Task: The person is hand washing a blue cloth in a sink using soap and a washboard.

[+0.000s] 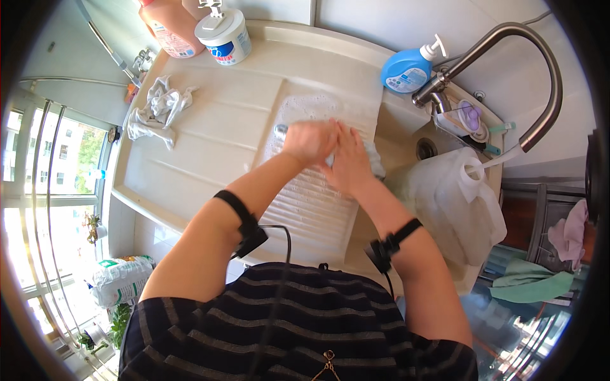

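Over the ribbed washboard (pixel 310 214) of a beige laundry sink, my two hands meet side by side. My left hand (pixel 310 139) is curled and slightly blurred, so what lies in its fingers is hidden. A small grey-blue piece (pixel 280 131) shows just beyond it, too little to name. My right hand (pixel 351 159) presses a wet pale cloth (pixel 376 164) against the ribs at the basin's edge, its fingers stretched forward. Soap suds (pixel 310 107) spread over the board ahead of both hands.
Water runs from the curved faucet (pixel 548 85) into a translucent plastic jug (pixel 438 190) in the basin. A blue pump bottle (pixel 407 69) stands behind. At the back left are a white tub (pixel 224 40) and a pink detergent bottle (pixel 171 28). A crumpled white cloth (pixel 159 112) lies left.
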`<state>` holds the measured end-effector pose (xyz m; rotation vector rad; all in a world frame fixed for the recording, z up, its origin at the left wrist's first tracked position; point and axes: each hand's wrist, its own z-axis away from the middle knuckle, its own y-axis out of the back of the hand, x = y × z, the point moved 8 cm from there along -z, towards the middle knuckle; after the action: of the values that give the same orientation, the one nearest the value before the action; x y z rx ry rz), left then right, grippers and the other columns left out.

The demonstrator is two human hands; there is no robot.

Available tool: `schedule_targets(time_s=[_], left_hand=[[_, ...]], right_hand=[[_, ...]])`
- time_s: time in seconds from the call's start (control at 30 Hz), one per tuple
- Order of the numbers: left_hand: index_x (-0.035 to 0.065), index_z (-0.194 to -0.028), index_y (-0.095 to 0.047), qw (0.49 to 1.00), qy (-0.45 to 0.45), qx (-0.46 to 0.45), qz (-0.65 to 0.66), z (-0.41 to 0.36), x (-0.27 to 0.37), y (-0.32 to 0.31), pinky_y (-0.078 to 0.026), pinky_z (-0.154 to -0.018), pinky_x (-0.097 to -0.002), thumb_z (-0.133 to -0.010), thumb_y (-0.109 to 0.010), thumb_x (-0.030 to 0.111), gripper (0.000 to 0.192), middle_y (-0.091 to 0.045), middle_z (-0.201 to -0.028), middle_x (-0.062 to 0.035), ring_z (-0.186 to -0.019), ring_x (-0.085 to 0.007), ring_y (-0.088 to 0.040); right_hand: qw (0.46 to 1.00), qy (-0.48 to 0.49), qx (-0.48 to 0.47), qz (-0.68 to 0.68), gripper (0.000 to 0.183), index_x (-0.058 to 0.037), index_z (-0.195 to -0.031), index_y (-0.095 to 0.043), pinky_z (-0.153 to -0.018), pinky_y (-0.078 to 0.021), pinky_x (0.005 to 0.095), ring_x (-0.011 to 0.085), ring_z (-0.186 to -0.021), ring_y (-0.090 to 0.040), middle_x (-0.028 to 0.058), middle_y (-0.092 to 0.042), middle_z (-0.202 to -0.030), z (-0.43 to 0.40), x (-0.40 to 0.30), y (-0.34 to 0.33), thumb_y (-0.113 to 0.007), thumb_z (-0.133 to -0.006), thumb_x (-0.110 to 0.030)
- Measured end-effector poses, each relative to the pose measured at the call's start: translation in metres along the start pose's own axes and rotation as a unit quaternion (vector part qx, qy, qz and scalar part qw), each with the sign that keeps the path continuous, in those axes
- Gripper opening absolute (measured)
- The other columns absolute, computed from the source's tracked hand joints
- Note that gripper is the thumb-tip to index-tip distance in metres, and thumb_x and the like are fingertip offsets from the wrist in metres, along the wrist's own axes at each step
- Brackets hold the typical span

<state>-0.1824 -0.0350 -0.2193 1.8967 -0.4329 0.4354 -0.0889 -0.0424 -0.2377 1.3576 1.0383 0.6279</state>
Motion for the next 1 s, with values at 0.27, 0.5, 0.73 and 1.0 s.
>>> schedule_targets(time_s=[0.27,0.5,0.73,1.0], left_hand=[[0.0098,-0.081,-0.065,0.996,-0.058,0.051,-0.050,0.060,0.034,0.023,-0.048,-0.057,-0.0442,-0.093,-0.059,0.033,0.026,-0.064,-0.073,-0.0110,-0.062,-0.0345,-0.061],[0.0091,-0.083,-0.064,0.995,0.082,-0.025,0.043,0.010,0.002,0.007,-0.050,-0.061,-0.0443,-0.087,-0.068,0.032,0.024,-0.065,-0.075,-0.0110,-0.066,-0.0334,-0.064],[0.0090,-0.113,-0.063,0.990,0.033,0.004,0.136,0.047,-0.012,0.047,-0.053,-0.078,-0.0377,-0.083,-0.076,0.023,0.036,-0.069,-0.101,-0.0111,-0.093,-0.0295,-0.067],[0.0088,-0.131,-0.054,0.949,0.209,-0.070,0.227,0.093,-0.043,0.077,-0.051,-0.085,-0.0367,-0.087,-0.073,0.017,0.049,-0.068,-0.108,-0.0113,-0.097,-0.0298,-0.065]], right_hand=[[0.997,0.002,-0.010,-0.071,0.083,0.0013,-0.147,-0.041,-0.122,-0.0165,0.0499,0.0346,-0.147,-0.028,0.0214,-0.034,-0.157,0.043,-0.030,0.009,-0.067,-0.084,-0.046],[0.992,-0.046,0.103,-0.053,0.080,-0.0009,-0.144,-0.044,-0.120,-0.0261,0.0466,0.0348,-0.144,-0.036,0.0193,-0.039,-0.154,0.002,0.007,0.014,-0.077,-0.079,-0.034],[0.963,-0.057,0.219,-0.147,0.037,0.0007,-0.107,-0.068,-0.108,-0.0423,0.0468,0.0390,-0.133,-0.047,0.0203,-0.050,-0.145,0.049,0.011,0.040,-0.080,-0.077,-0.017],[0.920,-0.188,0.204,-0.277,0.022,0.0006,-0.081,-0.062,-0.073,-0.0522,0.0396,0.0325,-0.087,-0.066,0.0148,-0.070,-0.102,0.059,0.032,0.068,-0.071,-0.088,-0.019]])
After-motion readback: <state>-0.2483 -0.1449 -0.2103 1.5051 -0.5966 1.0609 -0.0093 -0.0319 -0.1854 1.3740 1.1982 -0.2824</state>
